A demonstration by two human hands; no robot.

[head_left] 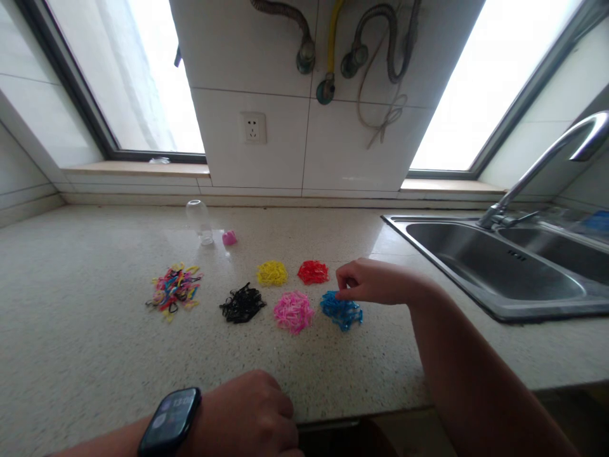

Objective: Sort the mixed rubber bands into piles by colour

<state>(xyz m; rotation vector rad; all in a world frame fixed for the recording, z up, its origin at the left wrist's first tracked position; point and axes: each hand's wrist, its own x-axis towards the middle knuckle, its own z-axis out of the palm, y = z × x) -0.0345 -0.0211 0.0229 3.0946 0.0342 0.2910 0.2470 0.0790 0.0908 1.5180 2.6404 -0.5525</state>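
My right hand (368, 279) reaches in from the right, thumb and fingers pinched together at the upper edge of a pile of blue rubber bands (341, 312). Whether a band is caught between the fingertips is too small to tell. At the counter's front edge my left hand (252, 412), with a watch (170, 419) on its wrist, is curled closed; nothing shows in it. Separate piles of pink rubber bands (294, 312), black rubber bands (242, 303), yellow rubber bands (272, 273) and red rubber bands (313, 271) lie nearby. Mixed-colour rubber bands (175, 290) form a pile farther left.
Behind the piles a clear bottle (198, 222) stands beside a pink cap (229, 237). A steel sink (495, 260) with a faucet (537, 165) is set into the speckled counter (95, 355) at the right. The tiled wall carries a socket (254, 128) and several hoses.
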